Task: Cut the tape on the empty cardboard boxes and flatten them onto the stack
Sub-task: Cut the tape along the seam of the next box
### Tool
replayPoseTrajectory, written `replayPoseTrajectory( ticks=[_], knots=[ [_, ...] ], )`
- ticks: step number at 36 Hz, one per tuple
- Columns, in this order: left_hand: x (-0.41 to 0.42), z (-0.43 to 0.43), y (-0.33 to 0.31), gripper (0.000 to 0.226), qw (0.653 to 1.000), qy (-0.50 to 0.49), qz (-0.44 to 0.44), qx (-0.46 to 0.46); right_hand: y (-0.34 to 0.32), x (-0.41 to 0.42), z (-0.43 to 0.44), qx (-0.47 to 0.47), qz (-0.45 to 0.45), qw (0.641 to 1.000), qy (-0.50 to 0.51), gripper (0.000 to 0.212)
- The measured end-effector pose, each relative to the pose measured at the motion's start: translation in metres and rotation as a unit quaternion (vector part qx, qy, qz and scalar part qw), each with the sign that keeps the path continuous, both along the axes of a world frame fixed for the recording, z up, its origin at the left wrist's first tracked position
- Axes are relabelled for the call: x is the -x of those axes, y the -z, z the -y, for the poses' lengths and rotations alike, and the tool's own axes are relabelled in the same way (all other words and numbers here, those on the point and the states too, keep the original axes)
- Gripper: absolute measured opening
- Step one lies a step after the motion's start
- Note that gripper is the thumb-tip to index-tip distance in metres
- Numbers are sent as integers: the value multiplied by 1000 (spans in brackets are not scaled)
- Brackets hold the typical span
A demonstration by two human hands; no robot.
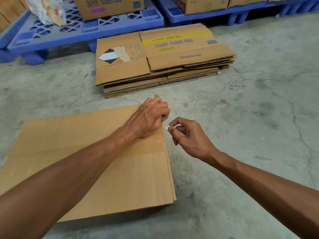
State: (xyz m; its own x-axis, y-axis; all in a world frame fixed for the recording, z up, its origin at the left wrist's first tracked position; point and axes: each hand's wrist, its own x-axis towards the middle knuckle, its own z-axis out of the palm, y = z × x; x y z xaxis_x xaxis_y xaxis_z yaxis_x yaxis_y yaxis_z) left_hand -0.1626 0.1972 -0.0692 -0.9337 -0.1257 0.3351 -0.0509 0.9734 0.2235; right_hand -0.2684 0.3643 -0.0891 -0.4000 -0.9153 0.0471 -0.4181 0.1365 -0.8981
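Note:
A plain brown cardboard box (96, 161) lies flat on the concrete floor in front of me. My left hand (148, 116) is closed over its far right corner, fingers curled around the edge. Just to the right, my right hand (188, 135) pinches a small thin blade (167, 128), whose tip touches the box's right edge below my left hand. A tape seam (150, 143) crosses the box near that edge. Farther back lies the stack of flattened boxes (160, 66), its top sheet printed "Glodway".
Two blue plastic pallets (86, 30) stand at the back and carry full cartons (110, 6). A clear plastic bag (46, 9) sits on the left pallet. Cracked concrete floor (250, 109) spreads to the right.

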Motion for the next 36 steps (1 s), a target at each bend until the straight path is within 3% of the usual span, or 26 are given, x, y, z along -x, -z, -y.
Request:
replayPoseTrajectory(
  ticks=[18,32,36],
  knots=[
    [0,0,1,20,1000,-2,5,3,2,-2,2,0,-19,1000,3,17],
    [-1,-1,0,22,1000,-4,9,1,-16,25,-1,-74,43,986,-144,19],
    [-1,-2,-1,21,1000,-1,12,1,-16,22,-4,-80,46,985,-143,19]
  ],
)
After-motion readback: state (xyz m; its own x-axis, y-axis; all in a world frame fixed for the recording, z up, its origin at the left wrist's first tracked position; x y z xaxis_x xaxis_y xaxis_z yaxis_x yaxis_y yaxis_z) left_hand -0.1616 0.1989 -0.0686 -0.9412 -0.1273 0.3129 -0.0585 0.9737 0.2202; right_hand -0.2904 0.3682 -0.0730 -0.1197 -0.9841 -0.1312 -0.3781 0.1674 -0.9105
